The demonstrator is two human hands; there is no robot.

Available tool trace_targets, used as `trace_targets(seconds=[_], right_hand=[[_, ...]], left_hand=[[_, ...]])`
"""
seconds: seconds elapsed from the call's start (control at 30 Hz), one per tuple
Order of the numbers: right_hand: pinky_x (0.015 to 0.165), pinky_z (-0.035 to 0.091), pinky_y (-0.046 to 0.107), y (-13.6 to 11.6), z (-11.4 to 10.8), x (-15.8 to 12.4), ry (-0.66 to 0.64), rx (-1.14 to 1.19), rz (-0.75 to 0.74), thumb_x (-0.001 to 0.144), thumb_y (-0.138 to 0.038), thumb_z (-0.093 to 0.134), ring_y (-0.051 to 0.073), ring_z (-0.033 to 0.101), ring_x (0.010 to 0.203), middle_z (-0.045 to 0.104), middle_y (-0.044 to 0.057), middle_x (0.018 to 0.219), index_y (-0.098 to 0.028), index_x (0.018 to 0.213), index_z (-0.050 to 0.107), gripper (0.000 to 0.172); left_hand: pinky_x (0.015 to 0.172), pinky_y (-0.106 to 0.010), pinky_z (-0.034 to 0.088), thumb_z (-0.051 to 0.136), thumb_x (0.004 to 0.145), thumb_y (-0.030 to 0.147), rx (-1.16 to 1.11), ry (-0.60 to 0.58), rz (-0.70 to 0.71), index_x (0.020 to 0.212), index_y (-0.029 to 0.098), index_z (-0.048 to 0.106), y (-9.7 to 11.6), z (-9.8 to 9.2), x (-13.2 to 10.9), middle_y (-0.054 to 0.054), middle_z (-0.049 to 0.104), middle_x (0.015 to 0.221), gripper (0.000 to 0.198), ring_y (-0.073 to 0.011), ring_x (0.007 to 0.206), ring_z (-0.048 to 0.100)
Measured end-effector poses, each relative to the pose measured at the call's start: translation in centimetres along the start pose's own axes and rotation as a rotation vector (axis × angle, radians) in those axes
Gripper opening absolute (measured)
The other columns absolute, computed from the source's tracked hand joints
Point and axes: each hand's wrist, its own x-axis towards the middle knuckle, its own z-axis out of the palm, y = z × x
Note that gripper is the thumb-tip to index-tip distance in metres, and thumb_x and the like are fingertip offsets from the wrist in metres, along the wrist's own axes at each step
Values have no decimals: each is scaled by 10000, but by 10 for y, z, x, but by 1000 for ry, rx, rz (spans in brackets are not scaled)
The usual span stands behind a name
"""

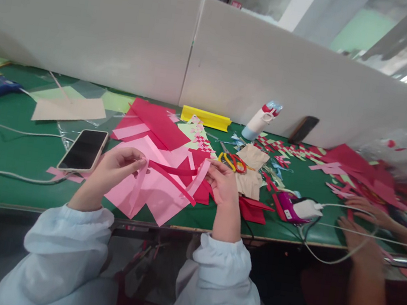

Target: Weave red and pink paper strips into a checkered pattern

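My left hand pinches the left end of joined paper strips, where a pale pink strip hangs down. A red paper strip runs from there toward my right hand. That hand is closed on the other side, with another pink strip at its fingertips. Both hands are raised a little over pink paper sheets near the table's front edge. Red paper sheets lie just behind. Close to my left wrist rests a phone, screen up.
Scissors with yellow and red handles lie right of my hands, near a purple power strip. A bottle stands by the white partition. At far left is a blue glue gun. A co-worker's hands handle paper at right.
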Motion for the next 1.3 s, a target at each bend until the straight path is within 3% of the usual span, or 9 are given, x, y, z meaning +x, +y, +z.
trace_targets(seconds=[0.7,1.0,1.3], right_hand=[[622,540,260,0,1,1,-18,-2,34,479,-285,864,134,660,606,724,-13,660,-210,749,753,302],[618,540,271,0,2,1,-15,-15,37,479,-293,858,142,664,596,727,-12,665,-216,755,746,308],[712,520,273,4,11,-6,-38,-106,-39,564,-276,830,132,664,663,750,-7,723,-217,770,778,221]], left_hand=[[587,-253,481,661,840,422,17,-32,39,805,176,657,2,0,1,-35,652,754,249,-162,718,631],[588,-258,508,655,838,441,48,-52,69,797,169,664,-7,0,4,-56,670,789,275,-163,710,627],[588,-249,502,634,849,440,86,-83,34,780,162,651,-7,12,6,-46,645,745,286,-152,693,598]])
